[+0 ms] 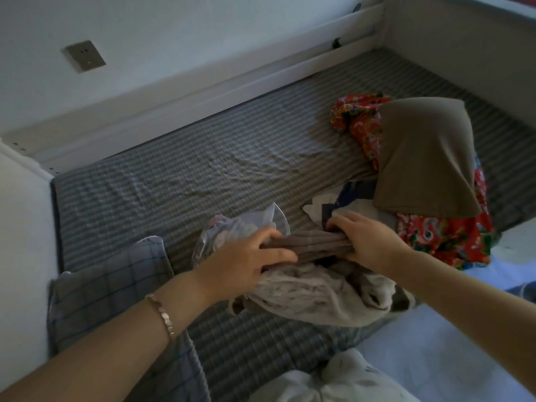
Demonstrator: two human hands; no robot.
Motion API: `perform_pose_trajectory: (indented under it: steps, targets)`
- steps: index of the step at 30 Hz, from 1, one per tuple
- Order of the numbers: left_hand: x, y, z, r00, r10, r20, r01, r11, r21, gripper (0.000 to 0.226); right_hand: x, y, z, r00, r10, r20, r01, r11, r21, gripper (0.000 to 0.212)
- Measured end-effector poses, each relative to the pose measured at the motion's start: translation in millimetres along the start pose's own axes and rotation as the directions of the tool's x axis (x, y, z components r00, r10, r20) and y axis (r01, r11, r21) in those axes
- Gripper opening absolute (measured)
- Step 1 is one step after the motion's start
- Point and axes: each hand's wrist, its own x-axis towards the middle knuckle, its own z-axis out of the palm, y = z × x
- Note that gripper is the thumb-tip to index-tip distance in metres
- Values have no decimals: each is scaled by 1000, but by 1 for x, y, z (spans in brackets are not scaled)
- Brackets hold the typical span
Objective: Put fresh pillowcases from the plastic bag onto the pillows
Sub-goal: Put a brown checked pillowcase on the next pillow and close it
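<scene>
A clear plastic bag (pixel 232 227) lies on the striped mattress (pixel 203 169), with pale cloth inside it. My left hand (pixel 246 262) and my right hand (pixel 368 242) both grip a bunched brown-grey folded cloth (pixel 319 243) between them, just right of the bag. Beneath it lies a crumpled pale grey pillowcase (pixel 319 294). A brown pillow (pixel 423 158) rests to the right on red floral fabric (pixel 446 239). A blue checked pillow (pixel 116 300) lies under my left forearm.
White and dark blue fabric (pixel 342 204) sits beside the brown pillow. Light bedding (pixel 435 358) and a pale bundle (pixel 342 378) fill the lower right. A white bed frame (pixel 203 91) and a wall with a socket (pixel 84 55) border the mattress at the back.
</scene>
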Motion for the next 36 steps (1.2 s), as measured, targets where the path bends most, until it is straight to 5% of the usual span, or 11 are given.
perform_pose_trajectory:
  steps: [3, 8, 13, 16, 19, 22, 24, 27, 31, 33, 36]
  targets:
    - [9, 4, 16, 987, 50, 156, -63, 995, 78, 37, -6, 10, 0, 995, 59, 84, -45, 986, -160, 36]
    - [50, 13, 27, 918, -394, -44, 386, 863, 325, 28, -18, 9, -3, 989, 141, 42, -136, 985, -108, 29]
    - [69, -7, 46, 899, -426, -105, 390, 667, 634, 32, -20, 25, -14, 936, 351, -19, -346, 912, -221, 21]
    - [67, -23, 44, 911, -411, -42, 329, 660, 676, 50, -19, 40, -21, 882, 467, -63, -465, 841, -276, 18]
    - [62, -40, 51, 919, -394, 3, 274, 645, 713, 61, -11, 56, -16, 829, 558, -46, -558, 820, -127, 23]
    - [66, -48, 52, 936, -308, 169, 258, 929, 265, 72, 1, 69, -9, 809, 587, -26, -571, 795, 203, 22]
    - [75, -39, 50, 943, -326, 68, 329, 882, -337, 62, 14, 76, -7, 811, 584, -39, -528, 759, 381, 22]
    - [106, -24, 60, 734, -670, 110, 530, 463, -710, 37, 39, 93, -7, 865, 500, -44, -442, 801, 403, 20]
    - [157, -25, 95, 678, -692, 250, 716, 543, -439, 32, 79, 145, -5, 896, 442, -46, -409, 860, 305, 12]
    - [187, -26, 113, 576, -753, 318, 817, 537, -208, 38, 103, 183, 1, 914, 402, 59, -403, 877, 260, 13]
    - [235, -24, 124, 455, -873, 173, 886, 464, 12, 33, 139, 250, 21, 920, 292, 259, -333, 934, 129, 62]
